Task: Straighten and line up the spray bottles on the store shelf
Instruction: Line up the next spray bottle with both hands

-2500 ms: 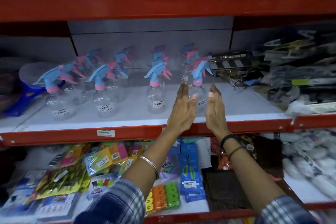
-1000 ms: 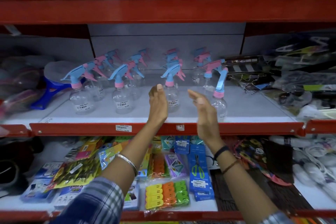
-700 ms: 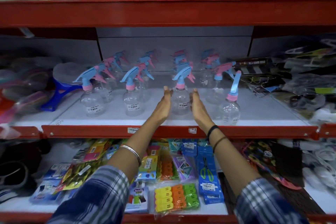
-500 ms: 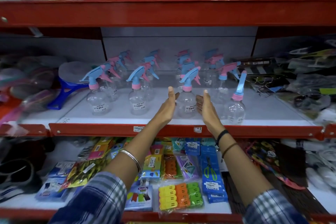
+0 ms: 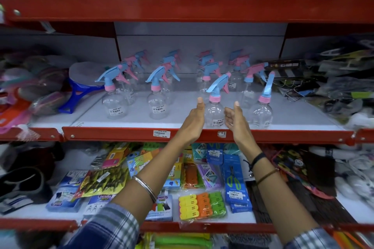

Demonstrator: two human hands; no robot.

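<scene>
- Shelf (image 5: pixel 121 125): white board with a red front lip, middle tier of a red-framed store rack; held the spray bottles across its centre.
- Front row, four clear spray bottles with blue trigger heads and pink collars, all upright: far-left bottle (image 5: pixel 115 105), second bottle (image 5: pixel 156 107), third bottle (image 5: pixel 214 114), far-right bottle (image 5: pixel 261 114).
- Third bottle stood close to the shelf lip, forward of the two on its left; nozzle pointed left, price sticker faced out.
- Far-right bottle stood about level with the third, its trigger head turned so that it showed narrow and nearly end-on.
- Rear bottles (image 5: pixel 236 79): further bottles of the same kind in ranks behind the front row, some with pink heads; the exact count was hard to read through the clear plastic.
- Left hand (image 5: pixel 193 121): raised just left of the third bottle, palm inward, thumb up, fingers loosely spread; whether it touched the bottle could not be told.
- Right hand (image 5: pixel 235 121): raised just right of the third bottle, palm inward, fingers loosely curled and parted, gripping nothing; a narrow gap showed between it and the bottle.
- Price tag (image 5: pixel 161 134): white label on the red lip, below and left of the third bottle.
- Blue-handled item (image 5: pixel 75 95): lay at the shelf's left end, beside the far-left bottle.
- Lower shelf: packets of coloured clips (image 5: pixel 202 204) below the hands.
</scene>
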